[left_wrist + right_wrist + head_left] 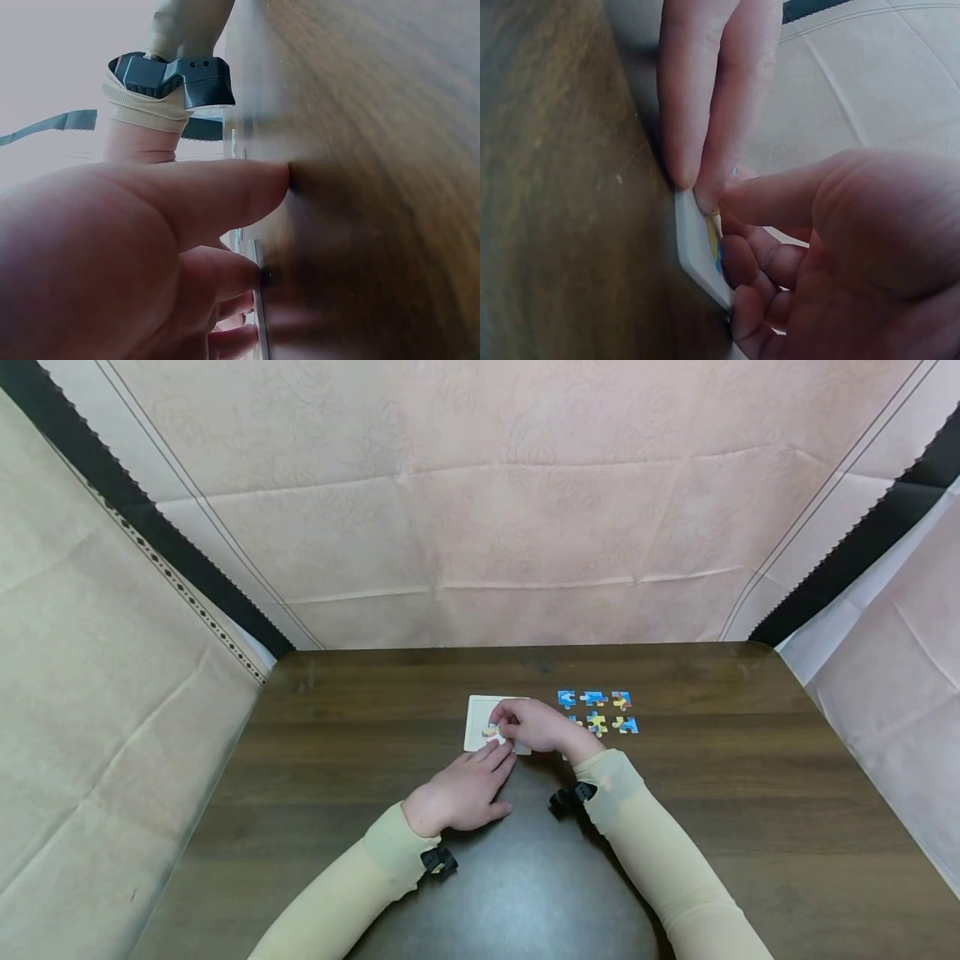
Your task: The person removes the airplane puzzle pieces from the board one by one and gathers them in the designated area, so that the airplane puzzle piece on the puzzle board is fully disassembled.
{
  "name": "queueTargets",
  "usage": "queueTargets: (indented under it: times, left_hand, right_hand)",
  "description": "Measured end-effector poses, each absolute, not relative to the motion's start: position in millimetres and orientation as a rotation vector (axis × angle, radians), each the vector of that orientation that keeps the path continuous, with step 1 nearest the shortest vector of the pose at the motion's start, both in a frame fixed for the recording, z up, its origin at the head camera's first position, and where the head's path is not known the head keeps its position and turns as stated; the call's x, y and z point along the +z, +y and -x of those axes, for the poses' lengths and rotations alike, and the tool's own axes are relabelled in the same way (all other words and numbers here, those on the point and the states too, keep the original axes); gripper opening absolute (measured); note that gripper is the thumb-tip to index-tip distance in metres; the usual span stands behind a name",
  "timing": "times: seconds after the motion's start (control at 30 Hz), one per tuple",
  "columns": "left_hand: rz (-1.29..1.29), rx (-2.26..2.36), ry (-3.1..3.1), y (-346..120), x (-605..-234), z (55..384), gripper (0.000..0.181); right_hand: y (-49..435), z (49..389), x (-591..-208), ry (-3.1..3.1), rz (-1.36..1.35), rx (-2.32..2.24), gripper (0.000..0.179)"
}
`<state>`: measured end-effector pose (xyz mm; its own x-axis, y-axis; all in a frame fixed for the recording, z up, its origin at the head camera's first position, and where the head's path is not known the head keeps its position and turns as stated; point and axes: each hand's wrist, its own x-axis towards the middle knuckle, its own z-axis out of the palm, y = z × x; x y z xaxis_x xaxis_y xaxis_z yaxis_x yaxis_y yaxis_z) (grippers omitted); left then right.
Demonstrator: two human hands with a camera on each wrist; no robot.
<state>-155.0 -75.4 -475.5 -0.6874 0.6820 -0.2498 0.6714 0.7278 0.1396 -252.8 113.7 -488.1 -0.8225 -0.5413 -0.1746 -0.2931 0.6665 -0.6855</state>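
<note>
A white puzzle tray (475, 737) lies flat on the table, with jigsaw pieces (490, 732) inside its border. Over its right part reaches my right hand (538, 727), thumb and fingers curled together and pinching a puzzle piece largely hidden by them. A yellow and blue strip of puzzle piece (714, 241) shows beneath those fingers in the right wrist view. My left hand (463, 789) lies palm down, fingers extended onto the tray's near edge, fingertips close to the right hand's. Its thumb (255, 191) touches the tabletop in the left wrist view.
Several loose jigsaw pieces (594, 698), blue, yellow and multicoloured, lie in rows right of the tray, partly behind the right hand and wrist. The brown wooden table (360, 710) ends at a pale cloth backdrop (525, 527). Each wrist wears a black camera (438, 862).
</note>
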Motion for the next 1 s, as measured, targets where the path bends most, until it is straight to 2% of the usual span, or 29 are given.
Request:
queueTargets:
  times: [1.0]
  left_hand:
    - [-1.072, 0.055, 2.628, -75.9, -476.3, 154.4, 0.075]
  right_hand:
    - [114.3, 248.2, -480.7, 2.595, 0.567, -0.904, 0.02]
